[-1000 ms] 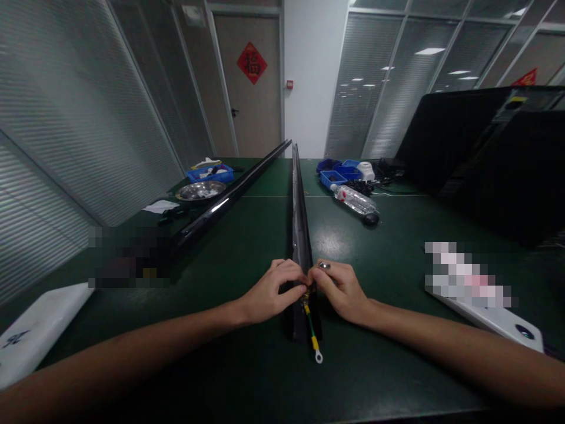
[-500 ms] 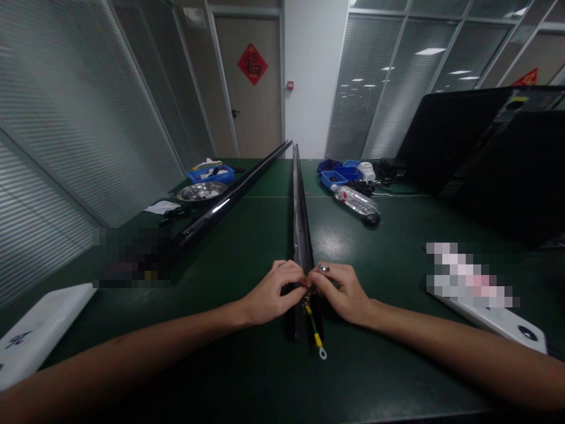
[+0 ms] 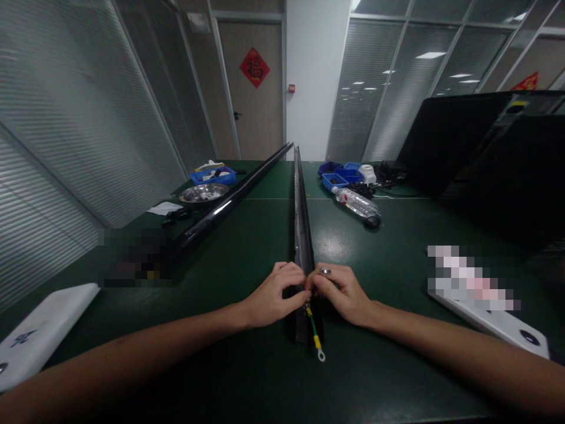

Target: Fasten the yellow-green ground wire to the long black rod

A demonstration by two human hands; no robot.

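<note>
A long dark metal profile (image 3: 302,224) lies lengthwise on the green table, its near end between my forearms. Over that end my left hand (image 3: 282,291) and my right hand (image 3: 339,291) meet, fingertips pinched close together. A short green-and-yellow wire (image 3: 313,324) hangs out just below the fingertips, with a ring terminal (image 3: 321,355) at its free end. Its upper end sits at my left thumb, by a small brassy part. Whatever the fingertips grip is hidden by them. My right hand wears a ring.
A second black profile (image 3: 220,207) lies slanted on the left. Beyond it are a metal bowl (image 3: 203,193) and a blue tray (image 3: 214,176). On the right are blue bins (image 3: 335,181), a plastic bottle (image 3: 358,202) and dark monitors (image 3: 463,141). White devices (image 3: 48,330) flank my arms.
My fingertips have shifted slightly at the same spot, and the wire's ring end has swung a little left. The whole view has dropped slightly in the frame.
</note>
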